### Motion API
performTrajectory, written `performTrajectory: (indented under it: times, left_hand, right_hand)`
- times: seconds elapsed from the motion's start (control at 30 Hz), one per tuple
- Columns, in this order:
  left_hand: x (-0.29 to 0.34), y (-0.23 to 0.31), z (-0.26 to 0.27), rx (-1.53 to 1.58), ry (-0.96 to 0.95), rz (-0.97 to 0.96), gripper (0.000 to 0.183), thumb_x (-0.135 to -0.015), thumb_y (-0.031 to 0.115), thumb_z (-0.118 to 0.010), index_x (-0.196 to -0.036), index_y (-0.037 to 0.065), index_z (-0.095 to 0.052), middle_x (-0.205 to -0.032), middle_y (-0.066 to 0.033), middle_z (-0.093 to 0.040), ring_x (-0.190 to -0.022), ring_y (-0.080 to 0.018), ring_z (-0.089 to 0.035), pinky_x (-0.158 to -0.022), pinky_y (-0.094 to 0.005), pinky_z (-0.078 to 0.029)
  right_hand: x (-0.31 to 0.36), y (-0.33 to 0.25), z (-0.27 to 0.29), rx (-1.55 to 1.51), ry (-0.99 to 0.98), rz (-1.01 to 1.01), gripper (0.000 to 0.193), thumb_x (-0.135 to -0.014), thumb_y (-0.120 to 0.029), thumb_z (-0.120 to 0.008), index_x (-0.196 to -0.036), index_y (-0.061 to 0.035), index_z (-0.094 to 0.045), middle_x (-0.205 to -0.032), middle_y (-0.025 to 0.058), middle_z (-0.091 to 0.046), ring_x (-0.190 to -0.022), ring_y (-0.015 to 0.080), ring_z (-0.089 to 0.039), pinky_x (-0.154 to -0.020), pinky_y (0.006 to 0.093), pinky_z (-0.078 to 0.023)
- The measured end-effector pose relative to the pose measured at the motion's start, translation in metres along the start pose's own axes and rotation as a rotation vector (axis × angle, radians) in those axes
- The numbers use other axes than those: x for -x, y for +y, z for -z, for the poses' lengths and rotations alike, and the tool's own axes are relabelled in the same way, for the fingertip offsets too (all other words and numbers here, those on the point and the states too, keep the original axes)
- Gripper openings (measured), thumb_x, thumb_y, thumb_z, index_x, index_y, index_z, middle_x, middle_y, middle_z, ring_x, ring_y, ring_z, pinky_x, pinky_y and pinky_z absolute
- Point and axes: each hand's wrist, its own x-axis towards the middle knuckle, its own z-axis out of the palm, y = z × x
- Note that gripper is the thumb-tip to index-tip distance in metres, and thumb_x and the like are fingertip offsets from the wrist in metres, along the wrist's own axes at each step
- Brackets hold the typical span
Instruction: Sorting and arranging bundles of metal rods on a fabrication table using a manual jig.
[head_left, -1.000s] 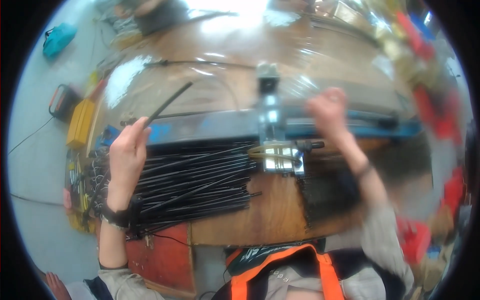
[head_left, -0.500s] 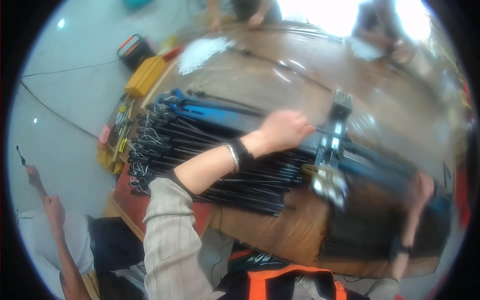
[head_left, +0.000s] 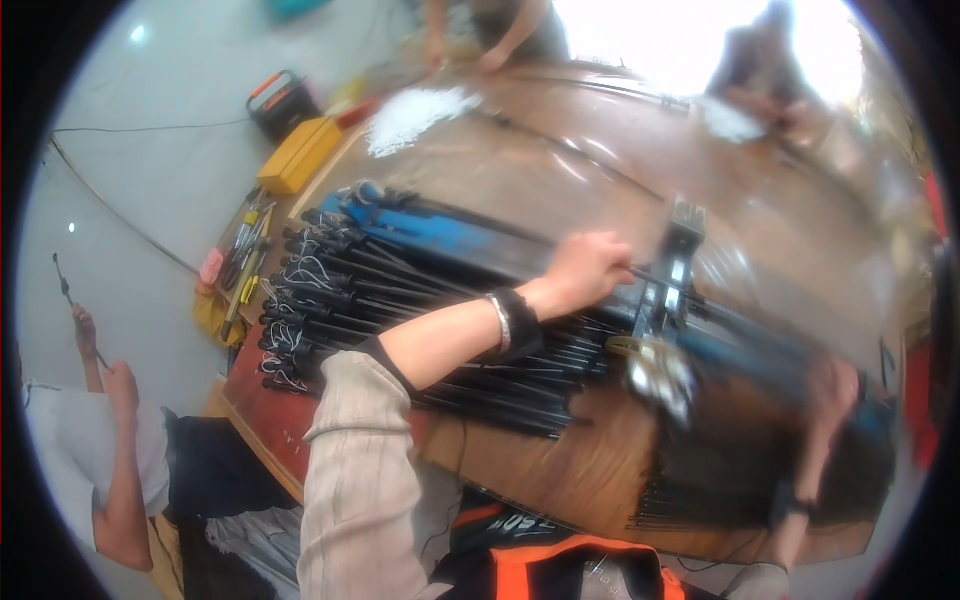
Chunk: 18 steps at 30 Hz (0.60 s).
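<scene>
My left hand (head_left: 585, 270) is closed, its fingers pinching a thin black rod (head_left: 652, 277) just left of a metal clamp-like fixture (head_left: 682, 240). The rod runs into the fixture and on to the right. Under my left forearm lies a thick row of black rods (head_left: 500, 385), with loops of thin white cord (head_left: 290, 315) at their left ends. My right hand (head_left: 832, 390) is at the far right, above dark rods on the table; motion smears its fingers, so its grip does not show. A blurred shiny metal part (head_left: 660, 380) sits below the fixture.
A blue metal bar (head_left: 430, 232) lies behind the rods. White small pieces (head_left: 420, 118) are heaped at the back, near a yellow box (head_left: 300, 155) and hand tools (head_left: 245, 260). A co-worker at left holds a thin rod (head_left: 66, 280); others are across the table (head_left: 560, 430).
The whole view has shifted slightly. My left hand stays on the rod by the fixture, its fingers a little lower. The co-worker at left has raised both hands and the rod.
</scene>
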Motion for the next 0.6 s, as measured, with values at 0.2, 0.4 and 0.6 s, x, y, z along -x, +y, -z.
performTrajectory:
  times: [0.2, 0.4, 0.6]
  left_hand:
    - [-0.006, 0.001, -0.005, -0.022, -0.042, -0.066, 0.019, -0.085, 0.024, -0.071, -0.081, 0.007, -0.063, -0.081, -0.0125, -0.061, -0.079, -0.0365, -0.061, -0.068, -0.0462, -0.049]
    - [-0.007, 0.006, -0.008, -0.238, -0.193, 0.005, 0.02, -0.094, 0.023, -0.058, -0.082, 0.007, -0.06, -0.073, -0.019, -0.064, -0.074, -0.04, -0.064, -0.063, -0.0504, -0.049]
    - [-0.018, 0.018, -0.014, -0.254, -0.212, 0.026, 0.017, -0.093, 0.02, -0.058, -0.084, 0.006, -0.059, -0.076, -0.0193, -0.064, -0.077, -0.0419, -0.063, -0.064, -0.0503, -0.048]
  right_hand:
    - [0.01, -0.011, 0.01, 0.039, -0.001, -0.074, 0.018, -0.09, -0.002, -0.063, -0.108, -0.003, -0.067, -0.11, 0.013, -0.067, -0.115, 0.0329, -0.056, -0.099, 0.0409, -0.043]
    - [0.009, -0.138, 0.011, -0.068, -0.05, 0.161, 0.027, -0.087, -0.004, -0.067, -0.114, -0.0037, -0.069, -0.118, 0.0121, -0.068, -0.12, 0.0332, -0.056, -0.104, 0.044, -0.04]
    - [0.026, -0.16, 0.015, -0.26, -0.145, 0.04, 0.025, -0.086, -0.006, -0.068, -0.11, -0.0037, -0.07, -0.103, 0.0134, -0.07, -0.104, 0.0339, -0.061, -0.095, 0.0444, -0.044]
